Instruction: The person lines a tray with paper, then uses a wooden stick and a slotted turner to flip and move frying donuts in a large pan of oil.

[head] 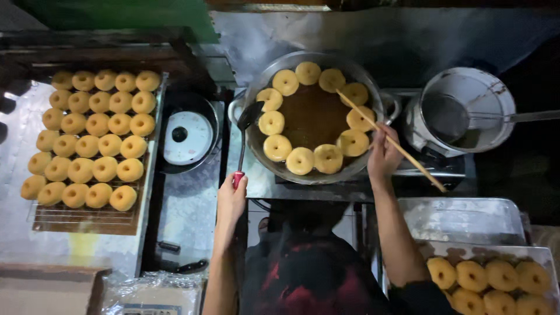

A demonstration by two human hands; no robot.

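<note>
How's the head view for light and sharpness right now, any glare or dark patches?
Head view: wok and doughnuts sharp and evenly lit; mild glare on the steel counter and pot; right edge and bottom centre fall into darkness; left hand and right hand clear, unblurred.

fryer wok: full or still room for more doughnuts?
Room left. The wok holds a ring of doughnuts around its edge; the oil in the middle is bare.

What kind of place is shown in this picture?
Probably a small doughnut-frying kitchen or stall: a frying pan of oil holds a ring of doughnuts, and fried doughnuts fill a wire cooling rack on the left.
</note>
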